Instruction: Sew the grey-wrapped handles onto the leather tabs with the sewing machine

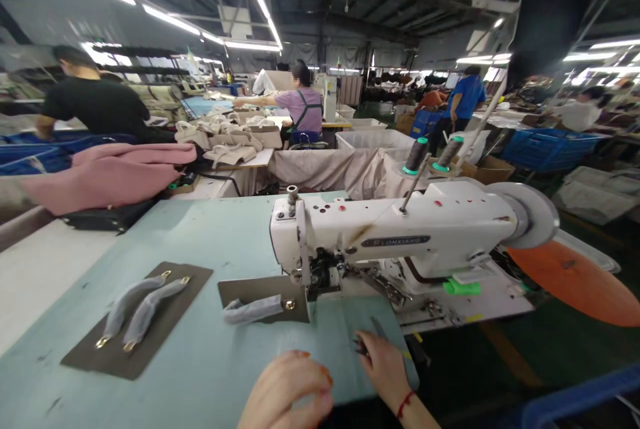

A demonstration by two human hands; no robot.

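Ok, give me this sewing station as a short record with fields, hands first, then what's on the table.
left hand: curled loosely at the table's near edge, holding nothing visible
right hand: on the table, fingers at a small dark tool, possibly snips
table: pale green top
sewing machine: white, right of centre
dark panel by needle: one wrapped handle on it
dark panel at left: two wrapped handles with gold rings
thread cones: behind machine

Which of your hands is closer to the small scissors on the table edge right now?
Right. The right hand touches the scissors with its fingertips; the left hand rests apart from them, further left near the table edge.
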